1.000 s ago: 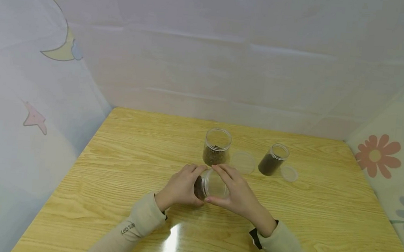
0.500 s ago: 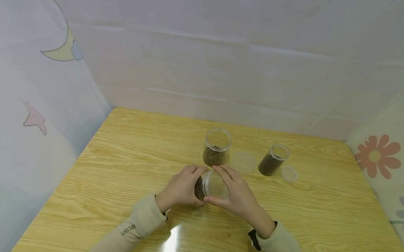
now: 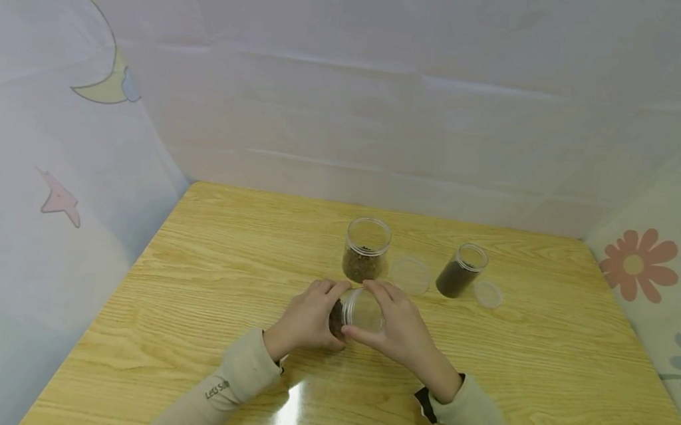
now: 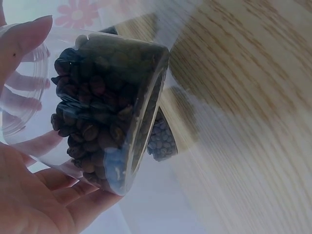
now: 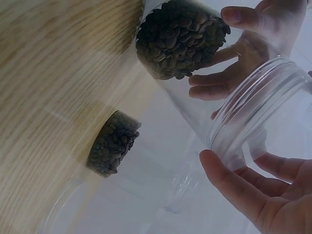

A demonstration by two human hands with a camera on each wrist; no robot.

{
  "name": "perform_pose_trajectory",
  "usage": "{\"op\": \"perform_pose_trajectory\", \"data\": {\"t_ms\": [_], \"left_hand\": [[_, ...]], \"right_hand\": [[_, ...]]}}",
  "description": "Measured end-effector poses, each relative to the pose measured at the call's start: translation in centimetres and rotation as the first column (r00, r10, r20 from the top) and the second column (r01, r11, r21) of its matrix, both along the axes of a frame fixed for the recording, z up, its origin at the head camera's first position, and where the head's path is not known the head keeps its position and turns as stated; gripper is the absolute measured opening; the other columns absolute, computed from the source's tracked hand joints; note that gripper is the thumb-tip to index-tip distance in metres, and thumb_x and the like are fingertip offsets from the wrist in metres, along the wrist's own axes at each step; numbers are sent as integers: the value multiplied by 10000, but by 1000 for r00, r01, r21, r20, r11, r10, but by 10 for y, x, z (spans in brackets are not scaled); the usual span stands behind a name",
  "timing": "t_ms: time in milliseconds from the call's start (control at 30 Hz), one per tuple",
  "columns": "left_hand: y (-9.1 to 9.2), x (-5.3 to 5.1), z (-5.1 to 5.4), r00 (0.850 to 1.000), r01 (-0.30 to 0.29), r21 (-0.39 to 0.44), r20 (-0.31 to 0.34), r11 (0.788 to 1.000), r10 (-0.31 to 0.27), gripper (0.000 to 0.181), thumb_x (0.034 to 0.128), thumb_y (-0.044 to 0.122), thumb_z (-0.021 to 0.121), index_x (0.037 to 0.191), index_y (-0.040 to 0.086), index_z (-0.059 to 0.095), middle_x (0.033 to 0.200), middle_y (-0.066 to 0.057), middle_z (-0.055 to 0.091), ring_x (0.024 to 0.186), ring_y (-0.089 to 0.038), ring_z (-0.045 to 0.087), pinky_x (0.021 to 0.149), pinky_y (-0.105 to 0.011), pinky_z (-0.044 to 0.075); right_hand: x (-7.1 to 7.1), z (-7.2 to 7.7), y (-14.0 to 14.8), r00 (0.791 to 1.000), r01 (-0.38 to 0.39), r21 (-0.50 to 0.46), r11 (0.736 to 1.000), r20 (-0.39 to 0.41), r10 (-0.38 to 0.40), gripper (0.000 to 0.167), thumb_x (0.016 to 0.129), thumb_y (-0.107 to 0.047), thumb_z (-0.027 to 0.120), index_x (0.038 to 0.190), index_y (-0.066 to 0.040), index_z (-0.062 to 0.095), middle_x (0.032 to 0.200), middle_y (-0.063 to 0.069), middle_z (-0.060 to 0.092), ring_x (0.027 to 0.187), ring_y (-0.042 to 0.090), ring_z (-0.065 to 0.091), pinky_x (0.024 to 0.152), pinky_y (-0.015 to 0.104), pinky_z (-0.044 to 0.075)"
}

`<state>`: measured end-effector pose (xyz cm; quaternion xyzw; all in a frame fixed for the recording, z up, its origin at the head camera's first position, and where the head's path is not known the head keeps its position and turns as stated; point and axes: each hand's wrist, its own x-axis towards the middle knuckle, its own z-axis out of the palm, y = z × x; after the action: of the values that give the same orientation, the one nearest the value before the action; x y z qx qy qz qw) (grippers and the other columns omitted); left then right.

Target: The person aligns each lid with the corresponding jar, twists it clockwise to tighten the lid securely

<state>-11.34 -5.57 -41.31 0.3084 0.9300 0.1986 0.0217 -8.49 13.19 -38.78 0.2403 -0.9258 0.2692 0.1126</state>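
Both hands are on a clear jar of dark beans [image 3: 337, 319], low over the middle of the table. My left hand [image 3: 308, 317] grips its body; in the left wrist view the beans [image 4: 95, 112] fill the base end. My right hand [image 3: 396, 327] holds a clear lid [image 3: 367, 311] by its rim at the jar's mouth. In the right wrist view the fingers of my right hand [image 5: 263, 195] curl round the clear ringed rim [image 5: 258, 102]. Whether the lid is fully seated, I cannot tell.
Behind the hands stands a wide open jar [image 3: 364, 258] partly filled with beans, a clear lid [image 3: 410, 275] lying beside it. Farther right are a narrower open jar [image 3: 458, 275] with dark contents and a small lid [image 3: 488, 294]. Printed cloth [image 3: 347, 126] surrounds the table [image 3: 222, 263].
The right thumb and fingers have shifted slightly on the lid. The left hand and the jar have stayed almost still.
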Motion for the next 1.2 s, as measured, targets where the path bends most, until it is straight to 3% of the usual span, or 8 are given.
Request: {"op": "perform_pose_trajectory", "data": {"t_ms": [367, 800, 967, 1200], "left_hand": [[1, -1, -1, 1000, 1, -1, 0, 1000, -1, 954, 543, 405, 859, 1326, 138, 386, 1189, -100, 510, 1079, -264, 478, 717, -412, 512], [-1, -2, -3, 1000, 10, 16, -11, 1000, -10, 962, 539, 400, 861, 1331, 129, 388, 1195, -113, 514, 1082, -272, 481, 725, -422, 511], [-1, -2, -3, 1000, 14, 13, -11, 1000, -14, 961, 539, 396, 862, 1329, 123, 388, 1205, -120, 510, 1090, -278, 478, 736, -430, 509], [-1, -2, -2, 1000, 17, -10, -16, 1000, -17, 973, 535, 407, 864, 1330, 114, 386, 1212, -120, 507, 1098, -280, 476, 739, -418, 512]], "right_hand": [[2, -1, -3, 997, 69, -6, 998, 40, -69, 741, 712, -481, 725, 1202, 35, 519, 1159, 203, 563, 1004, 377, 563, 777, 476, 490], [5, 1, -2, 998, 52, 10, 999, 24, -52, 824, 670, -503, 738, 1255, 14, 473, 1205, 212, 534, 1033, 387, 548, 787, 487, 482], [7, 5, 3, 996, 2, -13, 1000, 94, -1, 876, 685, -485, 742, 1346, -24, 396, 1309, 207, 438, 1135, 413, 463, 833, 543, 439], [6, 6, 14, 976, -157, -94, 983, 136, 169, 895, 637, -348, 820, 1379, -111, 378, 1426, 148, 297, 1258, 400, 317, 878, 579, 389]]}}
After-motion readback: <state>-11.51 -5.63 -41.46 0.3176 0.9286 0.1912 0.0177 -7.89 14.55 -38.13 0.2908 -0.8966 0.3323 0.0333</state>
